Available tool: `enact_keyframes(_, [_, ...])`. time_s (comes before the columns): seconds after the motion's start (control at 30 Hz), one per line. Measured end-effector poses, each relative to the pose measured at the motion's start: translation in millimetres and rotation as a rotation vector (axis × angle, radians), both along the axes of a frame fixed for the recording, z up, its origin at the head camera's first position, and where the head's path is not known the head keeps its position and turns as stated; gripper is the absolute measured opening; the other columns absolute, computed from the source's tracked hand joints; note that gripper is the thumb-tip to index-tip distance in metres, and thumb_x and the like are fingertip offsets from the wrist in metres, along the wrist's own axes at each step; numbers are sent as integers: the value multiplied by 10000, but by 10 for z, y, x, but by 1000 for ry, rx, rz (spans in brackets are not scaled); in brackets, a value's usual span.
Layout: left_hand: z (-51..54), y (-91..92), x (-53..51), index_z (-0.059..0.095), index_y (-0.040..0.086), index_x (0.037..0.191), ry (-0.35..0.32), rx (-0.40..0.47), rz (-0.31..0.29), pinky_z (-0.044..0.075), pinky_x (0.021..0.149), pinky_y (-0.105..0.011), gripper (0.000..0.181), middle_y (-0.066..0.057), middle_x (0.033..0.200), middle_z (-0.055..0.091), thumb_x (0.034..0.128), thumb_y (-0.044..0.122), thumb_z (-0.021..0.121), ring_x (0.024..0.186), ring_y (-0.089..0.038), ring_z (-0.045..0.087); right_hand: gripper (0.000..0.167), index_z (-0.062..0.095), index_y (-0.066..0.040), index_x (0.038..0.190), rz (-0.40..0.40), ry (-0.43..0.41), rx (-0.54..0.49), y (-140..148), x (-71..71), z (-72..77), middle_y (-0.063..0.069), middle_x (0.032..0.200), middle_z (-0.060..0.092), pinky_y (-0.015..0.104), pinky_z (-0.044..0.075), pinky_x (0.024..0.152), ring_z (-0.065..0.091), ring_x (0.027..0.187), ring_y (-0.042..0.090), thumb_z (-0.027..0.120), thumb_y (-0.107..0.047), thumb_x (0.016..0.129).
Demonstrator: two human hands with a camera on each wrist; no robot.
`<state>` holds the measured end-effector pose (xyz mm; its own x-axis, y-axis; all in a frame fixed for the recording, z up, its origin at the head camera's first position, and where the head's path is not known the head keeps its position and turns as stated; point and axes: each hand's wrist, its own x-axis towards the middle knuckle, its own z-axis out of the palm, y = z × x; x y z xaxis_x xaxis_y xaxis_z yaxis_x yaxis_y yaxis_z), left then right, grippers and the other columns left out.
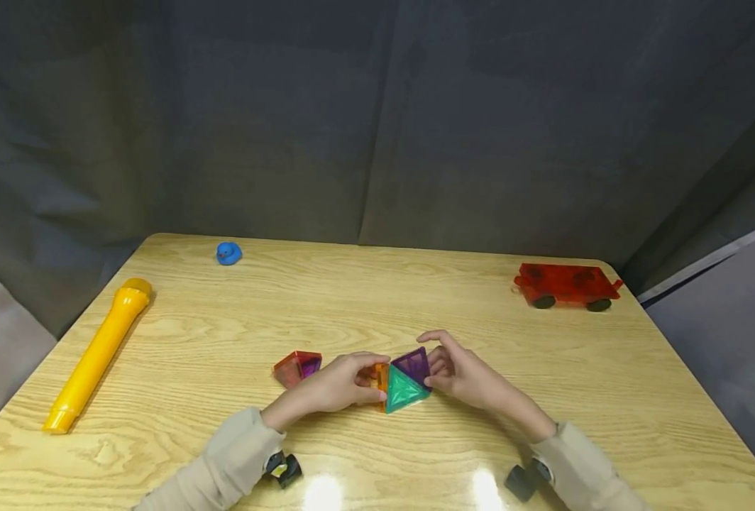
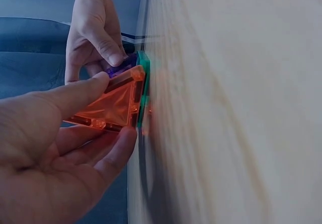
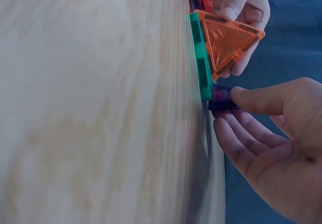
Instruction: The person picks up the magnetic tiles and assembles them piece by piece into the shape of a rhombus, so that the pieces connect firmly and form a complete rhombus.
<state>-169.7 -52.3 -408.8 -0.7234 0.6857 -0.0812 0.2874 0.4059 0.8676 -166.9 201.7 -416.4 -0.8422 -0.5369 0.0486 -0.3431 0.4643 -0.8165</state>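
A green triangular magnetic tile (image 1: 404, 390) lies on the table in the middle of the head view. My left hand (image 1: 335, 385) pinches an orange triangular magnetic tile (image 2: 114, 105), which stands up along the green tile's left edge. On the other side, my right hand (image 1: 467, 375) pinches a purple triangular magnetic tile (image 1: 414, 365) between thumb and fingers. In the right wrist view the purple tile meets the green tile's edge and stands up from it. A small red-and-purple tile shape (image 1: 297, 367) sits just beyond my left wrist.
A long yellow flashlight-like tube (image 1: 99, 351) lies on the table (image 1: 224, 454) at the left. One blue rubber duck (image 1: 228, 253) sits at the far left edge. The red wheeled car base (image 1: 567, 284) stands far right. Dark curtains hang behind.
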Motion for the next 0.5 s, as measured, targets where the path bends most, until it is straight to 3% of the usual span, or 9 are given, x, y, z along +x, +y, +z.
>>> enact_keyframes(0.27, [3, 32, 15, 436, -34, 1392, -13, 8, 27, 482, 941, -367, 568, -209, 1390, 458, 901, 137, 664, 1216, -320, 513, 367, 540, 27, 1238, -21, -15, 81, -38, 32, 33, 116, 1018, 634, 271, 523, 796, 606, 958, 239, 623, 14, 881])
enact_keyframes(0.5, [8, 57, 14, 433, -28, 1396, -5, 16, 12, 464, 966, -358, 549, -199, 1407, 435, 915, 133, 644, 1271, -312, 457, 342, 579, -6, 1228, -17, -18, 74, -75, 50, 49, 91, 1059, 628, 274, 516, 802, 588, 971, 225, 634, -21, 890])
